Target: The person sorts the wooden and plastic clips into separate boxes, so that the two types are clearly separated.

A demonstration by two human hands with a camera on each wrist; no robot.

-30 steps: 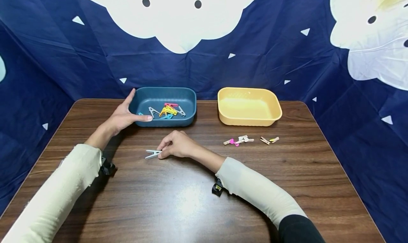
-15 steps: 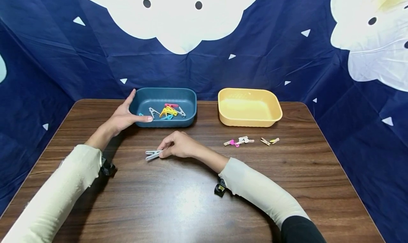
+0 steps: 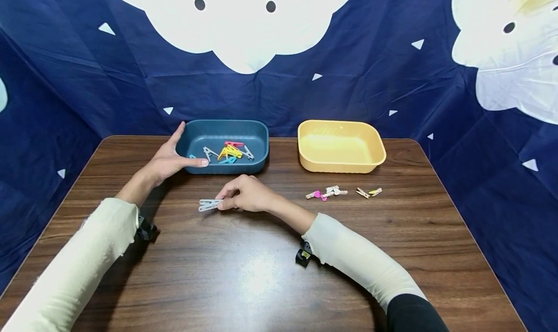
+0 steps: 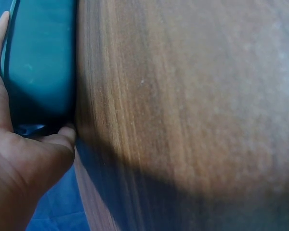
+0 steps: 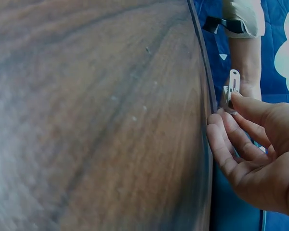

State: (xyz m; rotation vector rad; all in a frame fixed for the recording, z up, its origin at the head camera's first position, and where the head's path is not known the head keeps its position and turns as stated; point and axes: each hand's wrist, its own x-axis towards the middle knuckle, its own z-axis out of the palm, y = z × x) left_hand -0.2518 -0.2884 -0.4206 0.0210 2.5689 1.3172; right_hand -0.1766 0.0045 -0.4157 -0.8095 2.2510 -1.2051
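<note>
My right hand (image 3: 250, 194) pinches a pale grey plastic clothespin (image 3: 210, 204) between thumb and fingertips, in front of the blue bin (image 3: 257, 168). In the right wrist view the same clothespin (image 5: 234, 82) sticks out past the thumb. My left hand (image 3: 167, 160) holds the left end of the blue bin, thumb along the front rim and a finger reaching toward the back rim. Inside that bin lie several plastic clothespins (image 3: 231, 152) in yellow, red, blue and grey. The left wrist view shows the hand (image 4: 26, 159) against the bin's end (image 4: 41, 62).
A yellow bin (image 3: 340, 167) stands at the back right of the wooden table (image 3: 348, 254). In front of it lie several small wooden clothespins (image 3: 333, 191), some with pink or white hearts, and two more wooden clothespins (image 3: 363, 192) beside them. A dark blue curtain (image 3: 279, 99) hangs behind.
My right hand has risen slightly toward the blue bin with the grey clothespin, whose legs now look closer together. The left hand has stayed on the bin.
</note>
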